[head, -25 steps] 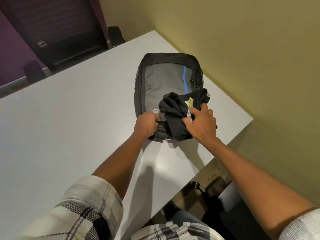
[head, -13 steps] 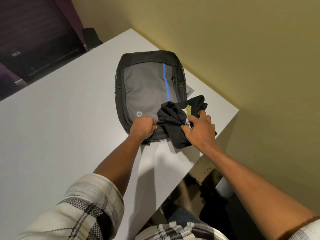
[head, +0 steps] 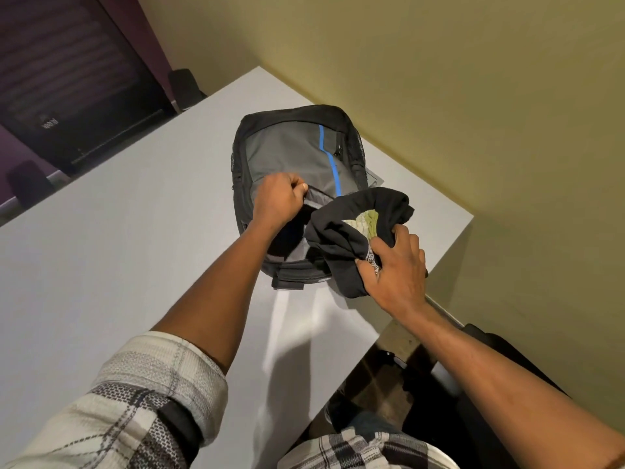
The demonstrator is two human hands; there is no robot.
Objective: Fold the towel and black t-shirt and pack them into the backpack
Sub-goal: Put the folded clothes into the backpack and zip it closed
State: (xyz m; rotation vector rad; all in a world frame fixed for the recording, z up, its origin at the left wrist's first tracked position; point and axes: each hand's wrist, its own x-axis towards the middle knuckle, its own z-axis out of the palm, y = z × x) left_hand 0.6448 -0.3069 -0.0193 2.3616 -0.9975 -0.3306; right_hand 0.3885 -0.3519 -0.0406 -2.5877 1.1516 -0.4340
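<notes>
The right hand (head: 395, 265) is grasping the black t-shirt (head: 341, 231) as a rolled bundle, with the fingers closing around its near end, and it is holding the bundle just at the right side of the bag's mouth, partly over the backpack (head: 291, 154) and partly over the table (head: 118, 248). The left hand (head: 279, 201) is clenching the upper flap of the backpack near the zipper and is lifting it, so the mouth is standing open and a dark inside is showing under the flap. The t-shirt is looking thick and crumpled, not flat, and a pale yellow-green print is showing between its folds, with a small white label near the right thumb. The backpack is lying flat on the table, with a grey front, black edges and a thin blue stripe (head: 329, 157) running along it. Compared with half a second ago, the left hand is now higher on the grey front and the flap is pulled up, where before the mouth was still nearly closed; the bundle is also raised a little and turned more toward the opening. The table is plain white and is reaching to an olive-yellow wall (head: 473, 79) on the right. At the far left a dark door (head: 67, 79) or cabinet is standing against a purple wall. Both forearms are bare, and the rolled sleeves (head: 145, 394) are checked in white and black.
</notes>
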